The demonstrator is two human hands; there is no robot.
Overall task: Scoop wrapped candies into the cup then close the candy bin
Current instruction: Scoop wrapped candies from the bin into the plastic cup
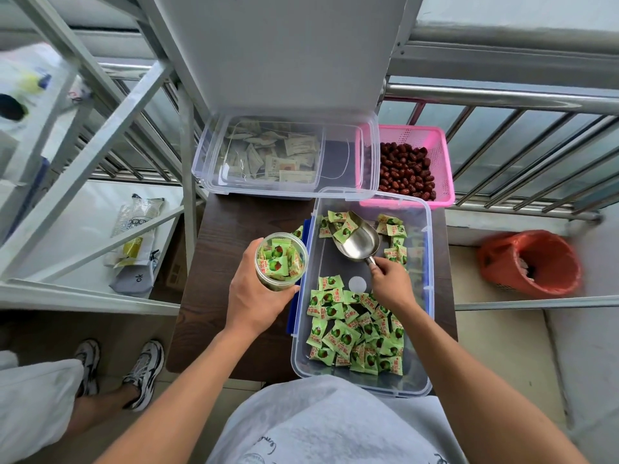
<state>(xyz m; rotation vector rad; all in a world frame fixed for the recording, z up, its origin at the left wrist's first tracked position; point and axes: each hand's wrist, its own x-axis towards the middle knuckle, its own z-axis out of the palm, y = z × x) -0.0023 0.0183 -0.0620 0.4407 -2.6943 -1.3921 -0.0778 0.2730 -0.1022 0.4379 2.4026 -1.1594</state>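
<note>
My left hand (256,298) grips a clear plastic cup (280,262) nearly full of green wrapped candies, held just left of the open candy bin (429,296). My right hand (392,284) pinches the handle of a metal scoop (360,244) inside the bin. The scoop lies tilted toward the far left corner with two or three candies at its mouth. Green wrapped candies (355,333) are heaped at the bin's near end, and a few more lie at its far end. One candy (298,232) lies on the table between cup and bin.
The bin sits on a small dark table (214,296). Behind it a clear box (278,159) of pale sachets stands with its lid (278,51) raised. A pink basket (432,162) of red dates is back right. An orange bin (532,262) stands right; another person's legs (117,373) at left.
</note>
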